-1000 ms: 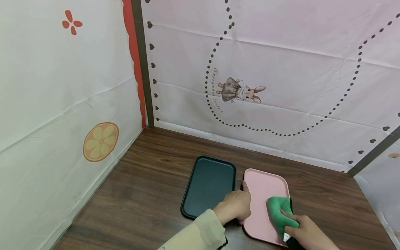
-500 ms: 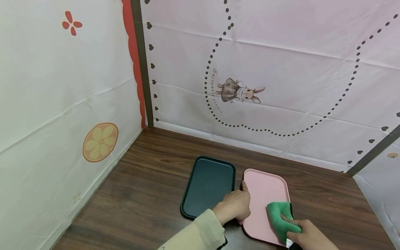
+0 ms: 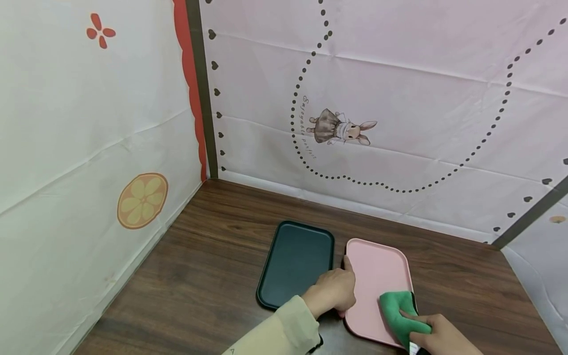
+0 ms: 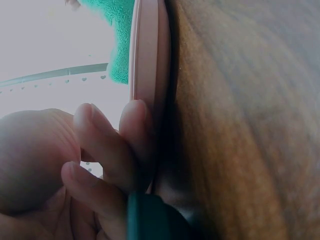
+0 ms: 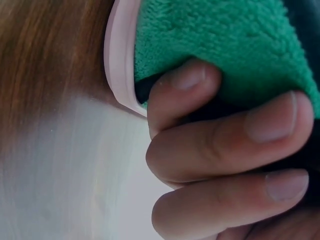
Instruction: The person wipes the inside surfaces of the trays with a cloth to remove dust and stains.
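Note:
A pink tray lies on the wooden table, right of a dark green tray. My left hand is at the pink tray's left edge, one finger stretched along the rim. In the left wrist view, other fingers are curled, one fingertip against the tray's side. My right hand grips a bunched green fleecy cloth with black backing and a white tag, on the tray's near right part. Curled fingers lie over its folds in the right wrist view, close inside the pink rim.
The dark green tray's near right corner is close under my left wrist. White printed sheeting stands behind the table, and another sheet borders it on the left. Bare wood stretches left of the trays.
My right hand has slid the green cloth a little toward me and slightly right across the pink tray. The left hand and both trays stay in place.

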Action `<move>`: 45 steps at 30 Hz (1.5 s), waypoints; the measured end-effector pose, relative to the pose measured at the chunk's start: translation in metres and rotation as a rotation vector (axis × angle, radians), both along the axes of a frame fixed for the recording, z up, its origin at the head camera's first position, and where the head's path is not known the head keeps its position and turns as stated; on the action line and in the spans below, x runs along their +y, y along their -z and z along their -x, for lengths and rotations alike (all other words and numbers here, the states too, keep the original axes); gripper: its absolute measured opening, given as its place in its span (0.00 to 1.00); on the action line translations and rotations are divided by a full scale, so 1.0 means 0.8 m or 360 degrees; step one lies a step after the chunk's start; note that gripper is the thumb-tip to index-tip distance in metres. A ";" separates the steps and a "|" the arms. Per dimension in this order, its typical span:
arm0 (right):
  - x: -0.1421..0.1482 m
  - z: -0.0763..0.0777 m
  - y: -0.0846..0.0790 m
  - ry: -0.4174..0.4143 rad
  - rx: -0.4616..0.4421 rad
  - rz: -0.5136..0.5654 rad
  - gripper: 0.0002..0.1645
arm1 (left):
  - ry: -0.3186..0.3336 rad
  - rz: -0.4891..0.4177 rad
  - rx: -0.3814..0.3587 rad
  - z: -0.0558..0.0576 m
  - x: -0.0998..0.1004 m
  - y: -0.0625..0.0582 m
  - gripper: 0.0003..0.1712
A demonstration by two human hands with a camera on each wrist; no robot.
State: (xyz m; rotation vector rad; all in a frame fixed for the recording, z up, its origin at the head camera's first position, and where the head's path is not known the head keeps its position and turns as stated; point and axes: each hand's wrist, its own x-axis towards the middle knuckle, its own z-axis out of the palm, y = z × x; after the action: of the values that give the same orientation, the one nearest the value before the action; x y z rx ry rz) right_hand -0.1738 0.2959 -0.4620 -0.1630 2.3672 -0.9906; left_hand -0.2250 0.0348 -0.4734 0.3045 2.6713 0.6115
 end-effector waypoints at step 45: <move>-0.003 -0.008 -0.005 -0.0033 -0.0080 -0.0188 0.26 | -0.0004 -0.0011 -0.0016 0.001 -0.003 -0.003 0.55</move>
State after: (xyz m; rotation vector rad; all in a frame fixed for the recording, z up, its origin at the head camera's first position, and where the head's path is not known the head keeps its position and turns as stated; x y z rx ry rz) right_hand -0.1672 0.2938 -0.4579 -0.1156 2.3656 -0.8328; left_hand -0.2256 0.0328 -0.4707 0.2988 2.6607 0.6217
